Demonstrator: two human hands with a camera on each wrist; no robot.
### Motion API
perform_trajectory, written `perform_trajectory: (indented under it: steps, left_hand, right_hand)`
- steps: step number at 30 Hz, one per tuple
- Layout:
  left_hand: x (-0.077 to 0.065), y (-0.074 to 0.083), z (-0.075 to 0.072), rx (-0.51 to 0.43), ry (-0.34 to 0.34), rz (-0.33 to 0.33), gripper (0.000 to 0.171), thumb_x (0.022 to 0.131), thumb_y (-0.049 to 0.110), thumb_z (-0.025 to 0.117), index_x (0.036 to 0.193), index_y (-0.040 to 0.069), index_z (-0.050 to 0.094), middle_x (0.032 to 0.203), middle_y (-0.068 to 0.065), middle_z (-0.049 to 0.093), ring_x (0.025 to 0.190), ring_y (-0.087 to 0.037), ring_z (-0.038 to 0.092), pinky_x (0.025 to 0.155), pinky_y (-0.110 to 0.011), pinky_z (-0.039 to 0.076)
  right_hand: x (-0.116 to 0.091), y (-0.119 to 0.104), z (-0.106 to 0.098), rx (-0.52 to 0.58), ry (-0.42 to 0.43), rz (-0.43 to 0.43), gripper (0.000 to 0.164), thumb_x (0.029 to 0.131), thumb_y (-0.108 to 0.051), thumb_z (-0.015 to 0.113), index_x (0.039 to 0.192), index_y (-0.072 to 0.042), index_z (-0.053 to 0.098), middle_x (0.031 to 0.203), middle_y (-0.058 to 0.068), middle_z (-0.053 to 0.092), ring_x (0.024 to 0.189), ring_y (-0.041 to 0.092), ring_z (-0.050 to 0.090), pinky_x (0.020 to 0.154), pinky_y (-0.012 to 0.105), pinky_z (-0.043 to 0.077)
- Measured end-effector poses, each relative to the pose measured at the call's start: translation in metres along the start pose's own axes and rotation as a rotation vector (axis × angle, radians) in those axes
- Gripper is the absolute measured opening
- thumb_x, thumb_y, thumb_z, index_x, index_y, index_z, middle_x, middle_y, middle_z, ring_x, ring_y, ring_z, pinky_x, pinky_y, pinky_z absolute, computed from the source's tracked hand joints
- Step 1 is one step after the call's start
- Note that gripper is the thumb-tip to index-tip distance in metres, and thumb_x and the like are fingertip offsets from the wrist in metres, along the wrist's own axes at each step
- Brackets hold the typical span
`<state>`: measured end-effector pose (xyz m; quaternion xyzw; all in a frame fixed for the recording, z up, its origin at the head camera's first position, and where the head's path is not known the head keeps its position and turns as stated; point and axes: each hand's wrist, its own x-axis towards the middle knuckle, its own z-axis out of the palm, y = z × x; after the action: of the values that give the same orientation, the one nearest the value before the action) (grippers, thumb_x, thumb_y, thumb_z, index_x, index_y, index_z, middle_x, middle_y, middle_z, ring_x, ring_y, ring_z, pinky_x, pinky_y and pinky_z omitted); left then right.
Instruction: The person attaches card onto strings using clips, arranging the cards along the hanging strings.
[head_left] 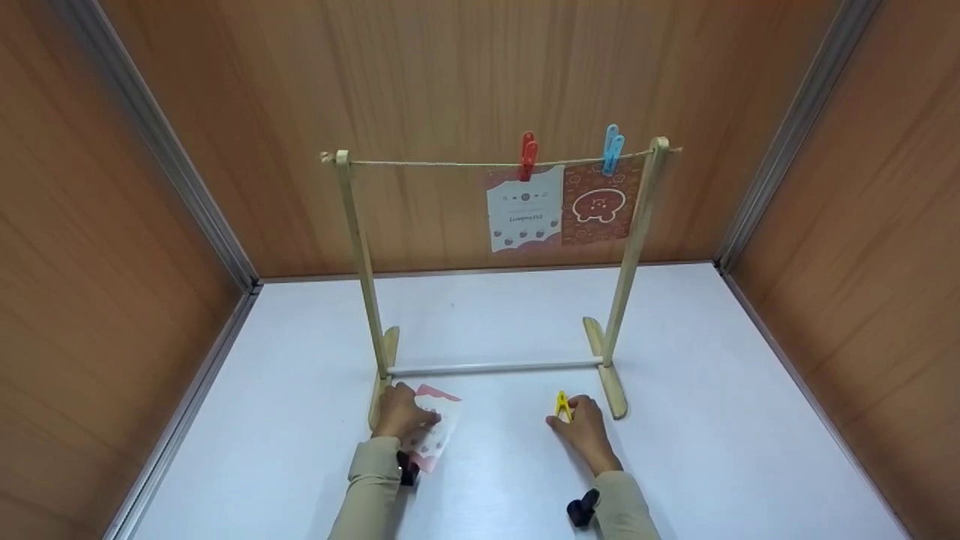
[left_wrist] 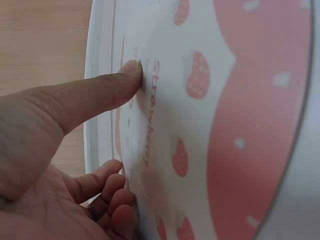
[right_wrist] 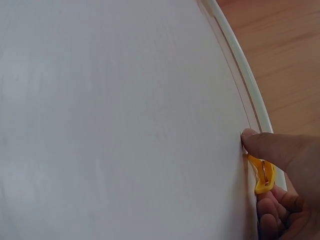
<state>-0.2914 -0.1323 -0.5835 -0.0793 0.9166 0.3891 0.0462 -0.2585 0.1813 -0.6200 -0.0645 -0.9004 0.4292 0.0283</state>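
On the left, my left hand [head_left: 402,414] is at a white and pink strawberry card [head_left: 444,431], just in front of the rack's left foot. In the left wrist view its thumb lies on the printed face, with the other fingers [left_wrist: 122,212] curled at the card's edge. The far side of those fingers is hidden. My right hand [head_left: 586,431] pinches a yellow clothespin [head_left: 562,406] between thumb and fingers, low over the white table. The clothespin [right_wrist: 264,175] also shows in the right wrist view, its metal spring visible.
A wooden rack [head_left: 361,262] with a string line [head_left: 435,163] stands ahead. A red clothespin [head_left: 528,156] and a blue clothespin [head_left: 613,150] hold up a white strawberry card [head_left: 525,214] and a brown bear card [head_left: 577,229]. A white crossbar [head_left: 495,368] joins the feet. Wood panels [head_left: 862,247] surround the table.
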Motion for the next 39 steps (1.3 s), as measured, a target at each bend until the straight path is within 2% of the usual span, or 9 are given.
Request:
perform_trajectory:
  steps: [4,11,14,20,23,26,29,32,39]
  left_hand:
    - [0.0007,0.0004,-0.0002,0.001,0.006,0.014,0.056,0.065,0.012,0.087,0.106,-0.011,0.055,0.101,-0.021,0.052,0.09,-0.03,0.047,0.081,-0.044,0.045]
    - [0.0007,-0.0022,0.0003,0.051,0.05,0.085,0.045,0.062,0.014,0.089,0.087,-0.008,0.058,0.088,-0.017,0.053,0.081,-0.026,0.045,0.07,-0.037,0.04]
    - [0.0008,-0.0028,-0.0001,0.049,0.055,0.089,0.043,0.063,0.014,0.088,0.084,-0.007,0.057,0.086,-0.016,0.052,0.079,-0.025,0.044,0.068,-0.037,0.039]
    - [0.0018,-0.0036,-0.0008,-0.006,0.025,0.056,0.058,0.069,0.015,0.084,0.106,-0.017,0.054,0.094,-0.022,0.054,0.081,-0.027,0.049,0.071,-0.039,0.048]
    - [0.0004,-0.0028,-0.0023,-0.032,0.005,0.028,0.067,0.069,0.016,0.085,0.114,-0.018,0.05,0.097,-0.023,0.055,0.082,-0.027,0.051,0.072,-0.039,0.05]
    - [-0.0004,-0.0022,-0.0037,-0.024,-0.008,0.025,0.063,0.066,0.019,0.088,0.107,-0.014,0.053,0.085,-0.015,0.053,0.075,-0.024,0.049,0.063,-0.034,0.047]
    - [0.0009,-0.0029,-0.0031,0.011,-0.013,0.033,0.055,0.063,0.021,0.09,0.095,-0.009,0.056,0.073,-0.008,0.045,0.066,-0.021,0.044,0.054,-0.03,0.038]
    - [0.0016,-0.0027,-0.0016,0.054,0.0,0.051,0.052,0.06,0.023,0.092,0.087,-0.005,0.055,0.07,-0.005,0.041,0.063,-0.02,0.041,0.051,-0.029,0.034]
    - [0.0035,-0.0021,0.0013,0.158,0.039,0.113,0.049,0.055,0.024,0.094,0.073,0.0,0.055,0.071,-0.006,0.046,0.064,-0.019,0.04,0.054,-0.029,0.033]
  right_hand:
    - [0.0001,-0.0001,-0.0006,0.003,0.0,0.004,0.045,0.081,-0.018,0.076,0.108,0.009,0.053,0.093,0.016,0.054,0.08,0.021,0.049,0.071,0.032,0.043]
    - [-0.0012,-0.0003,-0.0016,0.016,-0.001,-0.007,0.045,0.08,-0.017,0.076,0.108,0.009,0.053,0.09,0.014,0.052,0.079,0.021,0.049,0.07,0.031,0.042]
    - [-0.0017,-0.0007,-0.0024,0.017,-0.001,-0.014,0.044,0.08,-0.016,0.076,0.107,0.009,0.053,0.089,0.014,0.052,0.079,0.021,0.049,0.069,0.032,0.041]
    - [-0.0015,0.0004,-0.0044,0.027,0.002,0.003,0.041,0.079,-0.014,0.075,0.106,0.009,0.054,0.093,0.017,0.053,0.082,0.023,0.052,0.072,0.034,0.044]
    - [-0.0006,0.0015,-0.0042,0.033,0.002,0.019,0.041,0.08,-0.013,0.075,0.107,0.009,0.054,0.097,0.019,0.055,0.086,0.025,0.055,0.075,0.037,0.046]
    - [-0.0001,0.0021,-0.0036,0.036,0.004,0.022,0.041,0.079,-0.014,0.075,0.107,0.009,0.055,0.098,0.02,0.055,0.087,0.027,0.057,0.077,0.038,0.047]
    - [0.0001,0.0026,-0.0037,0.038,0.003,0.02,0.041,0.079,-0.014,0.075,0.107,0.009,0.055,0.099,0.021,0.055,0.088,0.027,0.057,0.077,0.039,0.047]
    - [0.0001,0.0029,-0.0042,0.036,0.001,0.023,0.042,0.079,-0.014,0.075,0.108,0.009,0.055,0.1,0.021,0.055,0.089,0.028,0.057,0.078,0.039,0.047]
    - [-0.0001,0.0024,-0.0044,0.036,-0.006,0.044,0.042,0.078,-0.015,0.075,0.107,0.008,0.056,0.099,0.02,0.055,0.089,0.027,0.056,0.077,0.037,0.047]
